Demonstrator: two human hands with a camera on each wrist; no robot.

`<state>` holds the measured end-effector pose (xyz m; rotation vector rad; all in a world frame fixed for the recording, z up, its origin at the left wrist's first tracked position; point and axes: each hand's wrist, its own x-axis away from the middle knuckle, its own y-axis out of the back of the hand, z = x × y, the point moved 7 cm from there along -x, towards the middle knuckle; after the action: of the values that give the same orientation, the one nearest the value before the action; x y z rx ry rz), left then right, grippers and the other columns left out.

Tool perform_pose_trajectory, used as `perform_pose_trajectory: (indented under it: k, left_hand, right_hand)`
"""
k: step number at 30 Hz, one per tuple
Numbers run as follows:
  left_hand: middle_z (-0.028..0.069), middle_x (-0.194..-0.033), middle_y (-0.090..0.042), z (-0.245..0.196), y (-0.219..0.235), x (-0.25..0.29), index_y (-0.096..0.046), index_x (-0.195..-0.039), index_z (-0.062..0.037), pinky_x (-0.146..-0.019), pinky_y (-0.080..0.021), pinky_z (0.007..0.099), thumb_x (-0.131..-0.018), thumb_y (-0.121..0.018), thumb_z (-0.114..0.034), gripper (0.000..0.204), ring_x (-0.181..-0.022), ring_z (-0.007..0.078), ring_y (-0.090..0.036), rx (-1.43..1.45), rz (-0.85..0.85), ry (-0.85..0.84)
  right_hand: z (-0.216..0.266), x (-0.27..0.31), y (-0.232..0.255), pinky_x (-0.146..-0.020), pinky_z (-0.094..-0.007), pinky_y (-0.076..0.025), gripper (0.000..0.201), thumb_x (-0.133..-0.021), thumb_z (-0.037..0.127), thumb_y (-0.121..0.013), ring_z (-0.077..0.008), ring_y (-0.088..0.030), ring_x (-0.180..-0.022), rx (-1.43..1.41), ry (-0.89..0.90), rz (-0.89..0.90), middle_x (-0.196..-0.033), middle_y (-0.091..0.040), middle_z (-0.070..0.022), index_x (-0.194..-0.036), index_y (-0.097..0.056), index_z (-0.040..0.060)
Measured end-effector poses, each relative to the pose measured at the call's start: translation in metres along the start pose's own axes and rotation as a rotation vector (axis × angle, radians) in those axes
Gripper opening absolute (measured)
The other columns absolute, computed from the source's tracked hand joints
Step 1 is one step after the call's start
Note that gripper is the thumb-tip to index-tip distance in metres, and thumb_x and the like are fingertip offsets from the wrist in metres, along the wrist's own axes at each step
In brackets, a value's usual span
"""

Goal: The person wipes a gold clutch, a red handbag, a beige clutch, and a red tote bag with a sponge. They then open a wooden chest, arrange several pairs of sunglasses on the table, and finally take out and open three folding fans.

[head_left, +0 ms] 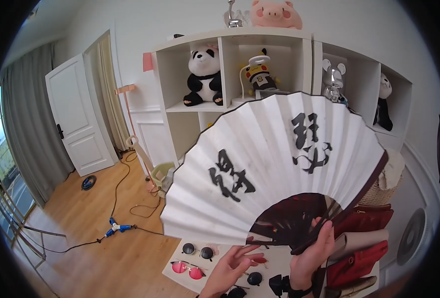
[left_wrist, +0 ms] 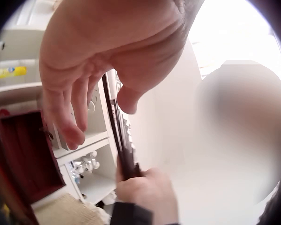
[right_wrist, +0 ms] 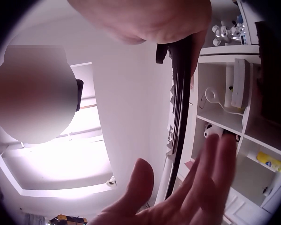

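A white folding fan is spread wide, its dark ribs converging at the lower right and black brush characters on its paper. My right hand grips it at the pivot end, thumb up along the ribs. Seen edge-on in the right wrist view, the fan's dark guard stick runs down from that hand. My left hand is just below the fan's lower left edge, fingers loosely spread and holding nothing. From the left wrist, the left hand's thumb and fingers stand on either side of the fan's edge.
Below the hands, a white table bears sunglasses, pink-lensed glasses and red purses. White shelves with plush toys stand behind the fan. A cable with a blue splitter lies on the wooden floor at left.
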<state>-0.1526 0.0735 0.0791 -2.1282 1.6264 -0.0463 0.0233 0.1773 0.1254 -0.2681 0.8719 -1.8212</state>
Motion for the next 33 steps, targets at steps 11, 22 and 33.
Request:
perform_pose_trajectory:
  k: [11,22,33]
  left_hand:
    - [0.0230,-0.116,-0.066,-0.005,0.026,0.008,-0.057,-0.118,0.0140,-0.088,-0.058,0.0420,-0.103,-0.051,-0.019,0.037,-0.103,0.0334,-0.068,0.148,-0.155,0.094]
    - [0.0236,-0.107,-0.068,-0.011,0.039,0.006,-0.060,-0.110,0.0128,-0.070,-0.059,0.0356,-0.101,-0.056,-0.022,0.036,-0.086,0.0297,-0.072,0.045,-0.282,-0.087]
    - [0.0220,-0.112,-0.066,-0.003,0.026,0.007,-0.057,-0.117,0.0090,-0.080,-0.056,0.0398,-0.101,-0.056,-0.020,0.034,-0.096,0.0312,-0.070,0.020,-0.090,0.049]
  right_hand:
    - [-0.025,0.015,0.016,-0.069,-0.0374,-0.063,0.021,-0.101,0.013,-0.049,-0.0254,-0.072,-0.086,0.032,-0.420,0.406,-0.096,-0.069,-0.0151,-0.111,-0.056,-0.0048]
    - [-0.039,0.026,0.034,-0.075,-0.0465,-0.062,0.022,-0.102,0.014,-0.050,-0.0330,-0.073,-0.088,0.022,-0.631,0.470,-0.098,-0.070,-0.0215,-0.113,-0.054,-0.0046]
    - [-0.029,0.016,0.043,-0.077,-0.0490,-0.063,0.022,-0.102,0.010,-0.049,-0.0324,-0.072,-0.089,-0.045,-0.518,0.389,-0.096,-0.069,-0.0222,-0.118,-0.050,-0.0050]
